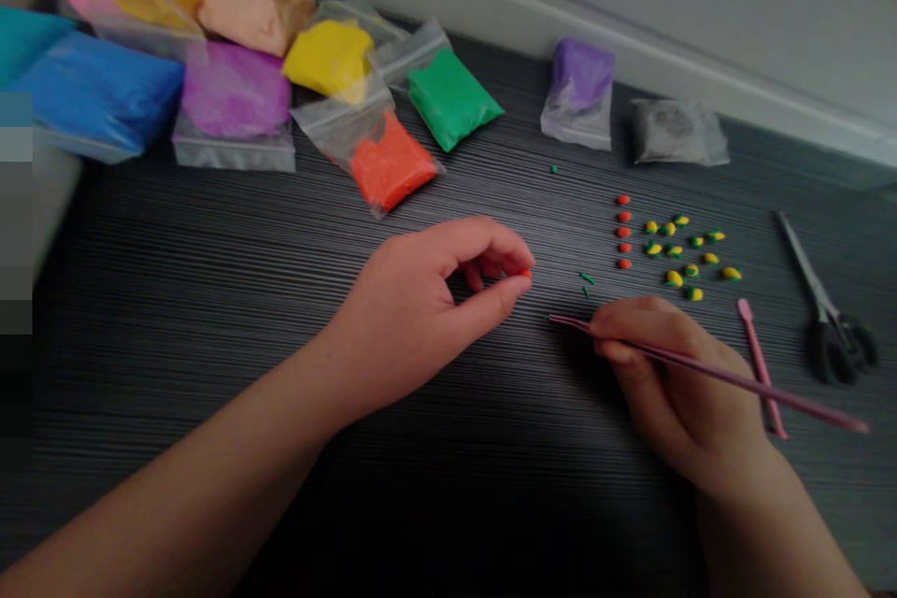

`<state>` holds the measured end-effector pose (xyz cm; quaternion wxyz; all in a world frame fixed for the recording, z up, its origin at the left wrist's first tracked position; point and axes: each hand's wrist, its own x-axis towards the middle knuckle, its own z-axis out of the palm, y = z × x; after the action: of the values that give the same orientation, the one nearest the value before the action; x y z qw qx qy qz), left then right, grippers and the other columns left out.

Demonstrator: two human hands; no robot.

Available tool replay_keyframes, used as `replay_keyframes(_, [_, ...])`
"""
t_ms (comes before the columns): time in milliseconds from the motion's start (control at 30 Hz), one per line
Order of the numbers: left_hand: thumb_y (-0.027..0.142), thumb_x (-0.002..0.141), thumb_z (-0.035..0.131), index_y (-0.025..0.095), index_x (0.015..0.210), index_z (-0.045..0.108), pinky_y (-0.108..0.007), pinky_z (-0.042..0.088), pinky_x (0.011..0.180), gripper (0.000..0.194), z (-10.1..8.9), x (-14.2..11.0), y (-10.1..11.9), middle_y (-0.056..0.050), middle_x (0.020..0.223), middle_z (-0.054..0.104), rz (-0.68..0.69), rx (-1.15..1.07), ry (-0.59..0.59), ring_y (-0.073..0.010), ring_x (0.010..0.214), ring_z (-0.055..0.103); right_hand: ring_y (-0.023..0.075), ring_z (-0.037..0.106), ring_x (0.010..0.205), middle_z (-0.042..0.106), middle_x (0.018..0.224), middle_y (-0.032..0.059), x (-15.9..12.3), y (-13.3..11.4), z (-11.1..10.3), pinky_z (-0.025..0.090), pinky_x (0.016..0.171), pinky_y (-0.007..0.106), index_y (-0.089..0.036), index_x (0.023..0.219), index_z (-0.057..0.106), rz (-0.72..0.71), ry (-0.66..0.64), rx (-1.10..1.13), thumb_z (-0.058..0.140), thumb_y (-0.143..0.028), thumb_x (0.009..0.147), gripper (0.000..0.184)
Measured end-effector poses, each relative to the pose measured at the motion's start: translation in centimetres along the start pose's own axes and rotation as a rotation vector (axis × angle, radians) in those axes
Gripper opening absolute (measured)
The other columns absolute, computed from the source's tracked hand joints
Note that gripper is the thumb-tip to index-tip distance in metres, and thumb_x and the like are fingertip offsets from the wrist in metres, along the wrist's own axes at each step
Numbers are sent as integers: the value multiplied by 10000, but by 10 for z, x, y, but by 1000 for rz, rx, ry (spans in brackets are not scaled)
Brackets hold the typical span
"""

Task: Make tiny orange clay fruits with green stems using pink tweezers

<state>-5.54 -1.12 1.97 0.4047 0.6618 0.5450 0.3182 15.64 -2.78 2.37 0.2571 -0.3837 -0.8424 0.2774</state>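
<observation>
Between thumb and forefinger, my left hand pinches a small orange-red clay piece, mostly covered by the fingertips. My right hand is closed round pink tweezers, their tips pointing left with a tiny green bit at the end. Thin green clay strips lie just beyond those tips. A column of several red clay ovals stands past my right hand. Beside it are scattered several yellow-and-green clay pieces. One small green ball sits farther back.
Bags of clay line the back left, among them red, green, yellow, magenta and blue. Purple and grey bags lie near the wall. A pink modelling tool and scissors are at right.
</observation>
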Motion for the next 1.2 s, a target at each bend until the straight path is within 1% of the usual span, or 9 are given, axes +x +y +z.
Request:
replay_keyframes(200, [248,745,535,227,823,633,-212,455,662,127,-1,0,1,23,766,647,-1,-8,-15,-115,688,570,114,549,820,576,885,23,0,-1,-1,443,706,235,-187,962,507,2,-19,-41,510,-84,783,206])
replay_keyframes(500, [251,732,545,248,818,647,-226,467,672,134,0,0,0,17,769,655,1,-50,8,-136,712,584,145,574,768,601,858,29,1,-1,0,465,652,271,-214,943,522,14,-19,-93,509,-132,788,175])
replay_keyframes(567, [254,731,547,250,814,650,-227,468,674,132,0,0,0,16,768,657,-2,-59,11,-140,722,587,146,574,751,603,841,26,1,0,0,464,639,272,-217,938,525,17,-7,-98,508,-137,790,169])
replay_keyframes(667, [254,732,552,251,818,649,-227,471,684,130,-1,0,1,19,775,662,-16,-63,10,-140,730,590,138,567,732,592,802,16,-1,0,1,456,627,263,-211,948,528,38,39,-41,513,-130,787,181])
replay_keyframes(733, [257,733,557,250,827,646,-231,475,686,129,-1,-1,1,19,789,665,-25,-82,7,-138,730,592,127,556,701,577,770,6,-2,0,2,446,609,255,-207,937,539,96,93,31,514,-134,790,165])
replay_keyframes(800, [260,735,566,244,847,637,-232,479,693,134,-1,-2,1,16,816,667,-34,-131,5,-133,737,596,117,544,657,564,749,4,-3,-1,5,440,581,255,-201,915,548,187,185,139,504,-159,804,126])
replay_keyframes(933, [254,734,589,214,897,608,-222,484,701,169,-1,-5,4,7,848,668,-84,-292,-45,-117,752,613,104,523,577,535,693,-8,1,-6,14,431,527,257,-199,897,512,354,399,507,435,-227,856,93])
replay_keyframes(1033, [256,723,608,197,870,609,-225,491,667,159,1,-7,6,-8,824,671,-148,-378,-101,-123,738,621,89,485,516,505,629,-31,7,-10,19,408,498,248,-202,869,479,441,440,722,407,-257,868,91])
replay_keyframes(1200, [292,717,616,196,843,617,-244,497,646,158,5,-9,6,-23,826,673,-205,-439,-112,-137,732,624,71,408,437,458,566,-48,14,-18,20,349,429,227,-197,793,465,524,491,949,393,-259,862,117])
